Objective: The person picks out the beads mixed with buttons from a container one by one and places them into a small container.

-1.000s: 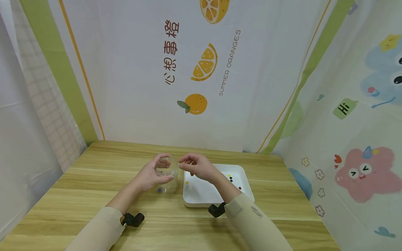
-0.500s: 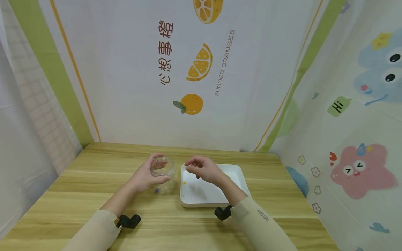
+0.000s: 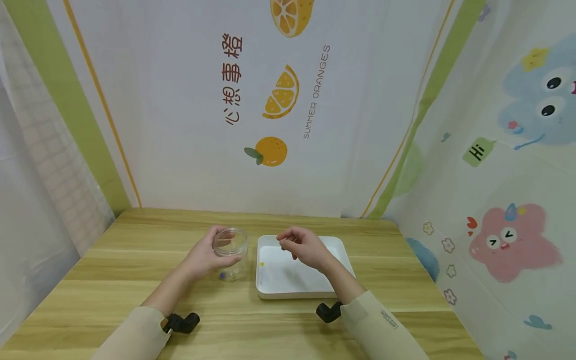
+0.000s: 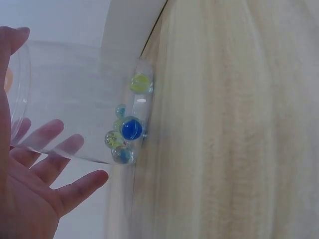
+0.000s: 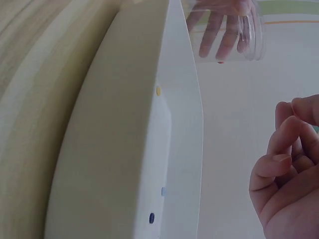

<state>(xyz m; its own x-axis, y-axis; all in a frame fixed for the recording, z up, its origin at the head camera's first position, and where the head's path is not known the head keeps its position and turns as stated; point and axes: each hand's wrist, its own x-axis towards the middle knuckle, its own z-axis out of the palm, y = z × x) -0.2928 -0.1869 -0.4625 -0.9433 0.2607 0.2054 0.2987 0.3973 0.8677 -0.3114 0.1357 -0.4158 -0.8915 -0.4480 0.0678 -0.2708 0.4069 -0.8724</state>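
My left hand [image 3: 204,257] grips a clear jar [image 3: 240,260] near its rim, mouth upward. In the left wrist view, several glass marbles lie at the jar's bottom, among them a blue marble [image 4: 132,128] and a yellow-green marble [image 4: 141,83]. My right hand [image 3: 308,248] is over the white tray [image 3: 297,295], to the right of the jar. Its thumb and index fingertips meet, the other fingers curled; a green sliver [image 5: 316,128] shows behind them at the frame edge, and I cannot tell whether they hold something.
A small yellow piece [image 3: 262,264] lies at the tray's left side. In the right wrist view, a dark piece [image 5: 152,218] and a light blue piece [image 5: 163,191] also lie inside. Printed curtains [image 3: 189,165] stand behind the wooden table [image 3: 252,335].
My right hand has drawn away from the jar's mouth, rightward over the tray, thumb and index still together. My left hand keeps its grip on the jar. The head view has shifted slightly.
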